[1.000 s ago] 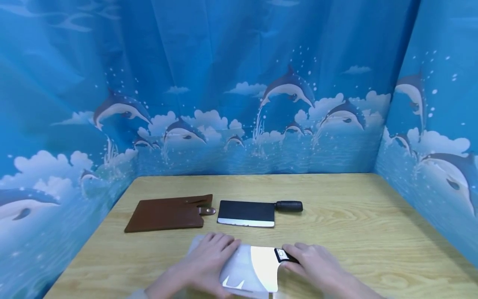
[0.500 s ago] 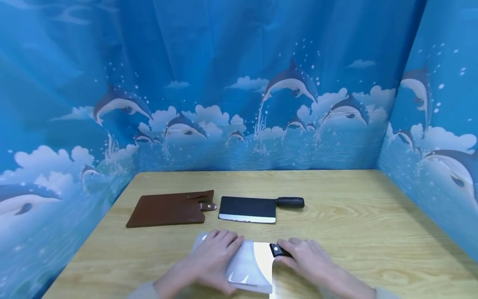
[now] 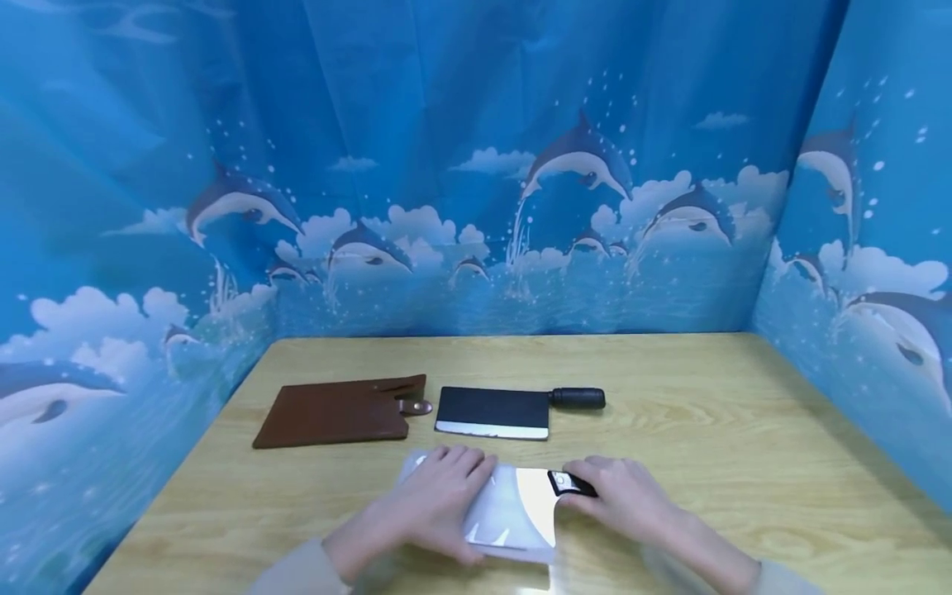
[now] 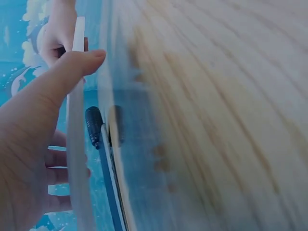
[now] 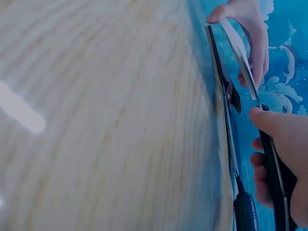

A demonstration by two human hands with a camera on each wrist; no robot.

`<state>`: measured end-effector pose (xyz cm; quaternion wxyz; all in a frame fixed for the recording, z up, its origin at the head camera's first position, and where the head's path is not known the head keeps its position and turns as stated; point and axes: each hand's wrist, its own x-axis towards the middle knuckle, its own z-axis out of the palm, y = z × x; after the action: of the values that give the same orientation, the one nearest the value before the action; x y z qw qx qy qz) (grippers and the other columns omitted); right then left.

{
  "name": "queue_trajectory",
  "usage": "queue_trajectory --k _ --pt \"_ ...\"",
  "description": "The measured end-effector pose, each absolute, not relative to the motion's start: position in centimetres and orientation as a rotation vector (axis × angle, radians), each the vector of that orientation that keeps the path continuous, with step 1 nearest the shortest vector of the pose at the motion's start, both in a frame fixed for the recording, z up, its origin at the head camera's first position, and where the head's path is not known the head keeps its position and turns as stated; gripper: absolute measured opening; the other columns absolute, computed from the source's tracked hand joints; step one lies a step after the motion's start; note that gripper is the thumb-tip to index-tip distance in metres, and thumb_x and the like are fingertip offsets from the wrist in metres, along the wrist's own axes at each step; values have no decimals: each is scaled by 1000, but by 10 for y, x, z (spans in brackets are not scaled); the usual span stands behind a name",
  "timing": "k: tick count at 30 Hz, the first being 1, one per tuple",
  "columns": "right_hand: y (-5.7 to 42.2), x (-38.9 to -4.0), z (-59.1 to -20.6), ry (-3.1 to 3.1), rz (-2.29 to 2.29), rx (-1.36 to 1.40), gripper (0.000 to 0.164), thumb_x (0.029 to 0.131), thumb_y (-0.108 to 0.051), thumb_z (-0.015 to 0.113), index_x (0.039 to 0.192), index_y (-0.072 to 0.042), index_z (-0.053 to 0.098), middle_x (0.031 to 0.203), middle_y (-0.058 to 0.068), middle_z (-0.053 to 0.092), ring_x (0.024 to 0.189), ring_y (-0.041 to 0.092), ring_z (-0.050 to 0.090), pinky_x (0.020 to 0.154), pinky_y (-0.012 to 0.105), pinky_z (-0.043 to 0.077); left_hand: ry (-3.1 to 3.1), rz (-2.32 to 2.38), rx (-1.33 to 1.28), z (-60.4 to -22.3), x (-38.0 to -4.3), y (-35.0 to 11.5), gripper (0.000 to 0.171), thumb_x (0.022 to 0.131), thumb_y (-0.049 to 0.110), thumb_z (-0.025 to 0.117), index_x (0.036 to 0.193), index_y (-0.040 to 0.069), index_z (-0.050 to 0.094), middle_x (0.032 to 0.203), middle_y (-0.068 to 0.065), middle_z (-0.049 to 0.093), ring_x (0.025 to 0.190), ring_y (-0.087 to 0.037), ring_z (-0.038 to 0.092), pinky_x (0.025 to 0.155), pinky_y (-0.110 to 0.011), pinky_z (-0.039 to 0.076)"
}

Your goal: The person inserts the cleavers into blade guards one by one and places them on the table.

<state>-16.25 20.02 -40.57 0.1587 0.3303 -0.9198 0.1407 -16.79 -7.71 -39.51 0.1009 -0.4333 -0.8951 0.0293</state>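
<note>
- We see the left hand [image 3: 442, 504] reaching in from the near left, its thumb on one face and fingers on the other of a frosted white, translucent flat sheath [image 3: 500, 516], gripping it.
- We see the right hand [image 3: 621, 496] curled round the black handle [image 3: 580, 485] of a bright, mirror-shiny metal knife [image 3: 539, 496], thumb laid along it.
- Taking the rectangular black-bladed cleaver [image 3: 491, 409] as our landmark, we place the sheathed knife just nearer to us than it; a curved strip of bare blade shows beside the handle.
- We count two hands, two knives and two covers: the sheath, and a flat brown leather-look case [image 3: 335, 413] just left of the cleaver, with a notched mouth and a snap strap.
- The cleaver has a pale, straight edge band towards us and a rounded black grip on its right.
- Beneath it we see a light wood-grain table [image 3: 706, 430]; behind it, a creased blue dolphin-print curtain [image 3: 416, 165].
</note>
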Motion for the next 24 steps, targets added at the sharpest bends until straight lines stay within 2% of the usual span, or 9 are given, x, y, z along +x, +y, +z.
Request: queue_trajectory --k 8,15,19,24 --pt "205 -169 -409 -2768 433 896 41 81 -44 66 104 -11 67 87 -2 64 72 8 57 58 25 45 -2706 181 -1282 -397 -173 -77 106 61 77 59 136 5 42 123 -6 52 109 -19 48 90 -41 42" --pt "212 -179 -408 -2817 574 910 35 77 -27 73 105 -8 66 90 -4 59 77 10 55 65 31 49 -2772 235 -1256 -398 -184 -76 106 61 77 60 137 5 41 124 -6 51 111 -19 48 91 -41 42" --pt "213 -183 -407 -2874 630 908 32 78 -22 72 105 -6 66 93 -2 59 82 14 57 70 33 49 -2808 233 -1266 -401 -190 -75 107 62 78 58 138 5 40 126 -7 51 113 -19 48 91 -41 42" --pt "214 -186 -410 -2890 636 916 29 79 -19 71 103 -4 67 92 -1 59 81 13 55 70 32 48 -2862 200 -1290 -404 -193 -74 107 64 80 54 139 5 39 128 -7 49 115 -20 47 92 -41 42"
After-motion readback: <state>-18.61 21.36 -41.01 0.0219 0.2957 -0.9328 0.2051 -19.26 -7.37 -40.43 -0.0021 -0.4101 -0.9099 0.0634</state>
